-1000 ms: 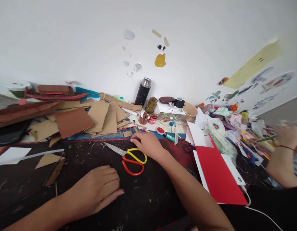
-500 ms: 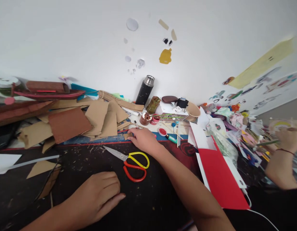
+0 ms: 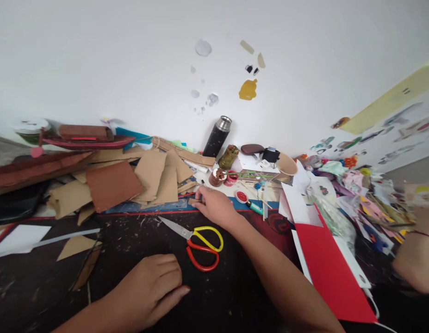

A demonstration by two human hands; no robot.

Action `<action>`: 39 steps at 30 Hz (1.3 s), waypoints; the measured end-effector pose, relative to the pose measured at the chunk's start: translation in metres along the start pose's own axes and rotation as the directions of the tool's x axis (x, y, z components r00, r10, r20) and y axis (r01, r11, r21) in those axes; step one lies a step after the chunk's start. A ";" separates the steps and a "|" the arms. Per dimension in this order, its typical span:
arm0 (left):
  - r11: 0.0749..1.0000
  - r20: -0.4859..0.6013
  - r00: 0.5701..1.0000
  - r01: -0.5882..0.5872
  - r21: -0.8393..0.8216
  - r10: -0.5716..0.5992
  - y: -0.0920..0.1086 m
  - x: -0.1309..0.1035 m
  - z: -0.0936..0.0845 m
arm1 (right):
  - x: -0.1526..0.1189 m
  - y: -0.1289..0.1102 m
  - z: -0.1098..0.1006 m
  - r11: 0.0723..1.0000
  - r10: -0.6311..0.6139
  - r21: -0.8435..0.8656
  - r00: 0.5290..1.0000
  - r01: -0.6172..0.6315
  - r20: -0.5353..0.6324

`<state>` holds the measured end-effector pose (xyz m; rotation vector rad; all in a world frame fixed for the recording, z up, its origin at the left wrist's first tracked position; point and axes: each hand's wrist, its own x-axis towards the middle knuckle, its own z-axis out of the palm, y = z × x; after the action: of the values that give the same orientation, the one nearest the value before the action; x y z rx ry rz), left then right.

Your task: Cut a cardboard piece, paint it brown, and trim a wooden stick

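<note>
Here, my right hand (image 3: pixel 217 206) narrows its fingers at a small cardboard piece (image 3: pixel 192 201) on the counter (image 3: pixel 131 245); whether they grip it, I can't tell. My left hand (image 3: pixel 158 282) lies curled near the scissors (image 3: pixel 181 228). Beyond, a round tub (image 3: pixel 241 197) holds something red; a co-worker's hand (image 3: pixel 425 219) blurs, cut off.

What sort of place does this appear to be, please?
Probably a shared craft workspace: cut cardboard and scissors lie about, paper cutouts are on the wall, and another person's arm shows at right.
</note>
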<state>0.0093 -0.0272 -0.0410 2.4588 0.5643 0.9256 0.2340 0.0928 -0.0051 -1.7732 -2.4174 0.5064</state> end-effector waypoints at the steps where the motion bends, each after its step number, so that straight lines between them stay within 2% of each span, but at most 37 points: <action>1: 1.000 -0.004 1.000 0.004 0.001 -0.004 0.001 0.000 0.000 | -0.001 0.001 0.001 1.000 0.004 0.011 1.000 -0.004 -0.012; 5: 1.000 -0.012 1.000 0.016 -0.015 -0.016 0.003 0.001 -0.001 | -0.008 0.005 0.002 0.995 0.028 0.099 0.995 -0.018 -0.097; 8: 0.999 -0.017 0.999 0.028 -0.028 -0.028 0.003 0.001 -0.001 | -0.016 0.004 0.004 0.964 0.040 0.266 0.985 0.005 -0.166; 11: 0.999 0.003 0.999 0.036 -0.012 -0.036 0.002 0.001 0.000 | -0.026 -0.001 0.012 0.915 0.041 0.402 0.984 0.034 -0.176; 16: 0.998 -0.005 1.000 0.029 -0.046 -0.030 0.001 0.001 0.001 | -0.039 -0.016 0.022 0.876 0.004 0.474 0.980 0.091 -0.197; 18: 0.995 -0.020 0.998 0.057 -0.088 -0.059 0.001 0.001 0.000 | -0.041 -0.022 0.024 0.863 0.008 0.495 0.976 0.102 -0.216; 20: 0.976 -0.050 0.985 0.153 -0.153 -0.162 0.002 0.001 -0.003 | -0.042 -0.026 0.026 0.840 0.009 0.531 0.975 0.112 -0.220; 21: 0.950 -0.085 0.962 0.239 -0.200 -0.260 0.002 0.001 -0.004 | -0.043 -0.028 0.028 0.824 0.010 0.554 0.976 0.116 -0.219; 22: 0.904 -0.132 0.915 0.339 -0.260 -0.381 0.001 0.001 -0.005 | -0.044 -0.030 0.030 0.807 0.013 0.578 0.975 0.119 -0.220; 23: 0.839 -0.185 0.842 0.433 -0.330 -0.507 0.001 0.001 -0.006 | -0.045 -0.031 0.032 0.791 0.014 0.599 0.975 0.124 -0.220; 24: 0.766 -0.241 0.750 0.500 -0.404 -0.616 0.000 0.001 -0.006 | -0.046 -0.032 0.033 0.779 0.010 0.613 0.976 0.130 -0.220; 25: 0.703 -0.287 0.661 0.532 -0.472 -0.693 -0.002 0.001 -0.007 | -0.048 -0.033 0.035 0.773 -0.003 0.619 0.976 0.141 -0.218; 26: 0.661 -0.322 0.594 0.536 -0.526 -0.737 -0.003 0.001 -0.006 | -0.049 -0.034 0.036 0.772 -0.024 0.616 0.976 0.156 -0.218; 27: 0.645 -0.348 0.559 0.520 -0.560 -0.752 -0.005 0.001 -0.006 | -0.051 -0.036 0.036 0.777 -0.055 0.603 0.974 0.180 -0.220; 29: 0.634 -0.349 0.549 0.505 -0.586 -0.760 -0.008 0.001 -0.005 | -0.053 -0.039 0.036 0.785 -0.093 0.578 0.965 0.222 -0.245; 31: 0.621 -0.312 0.559 0.532 -0.576 -0.769 -0.011 0.000 -0.006 | -0.055 -0.042 0.035 0.793 -0.081 0.569 0.964 0.216 -0.252; 33: 0.622 -0.269 0.582 0.571 -0.535 -0.767 -0.013 -0.001 -0.008 | -0.056 -0.045 0.035 0.794 -0.099 0.568 0.968 0.217 -0.232; 35: 0.650 -0.251 0.621 0.580 -0.491 -0.743 -0.015 -0.002 -0.011 | -0.058 -0.048 0.036 0.796 -0.183 0.540 0.960 0.272 -0.214; 37: 0.679 -0.280 0.628 0.593 -0.433 -0.727 -0.016 -0.001 -0.014 | -0.059 -0.050 0.037 0.801 -0.237 0.515 0.951 0.306 -0.196; 39: 0.672 -0.263 0.629 0.599 -0.436 -0.732 -0.015 0.001 -0.016 | -0.061 -0.051 0.038 0.813 -0.205 0.510 0.958 0.281 -0.200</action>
<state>-0.0046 -0.0101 -0.0375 1.5268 1.2814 1.0924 0.1962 0.0138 -0.0174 -1.2003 -2.0833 0.8896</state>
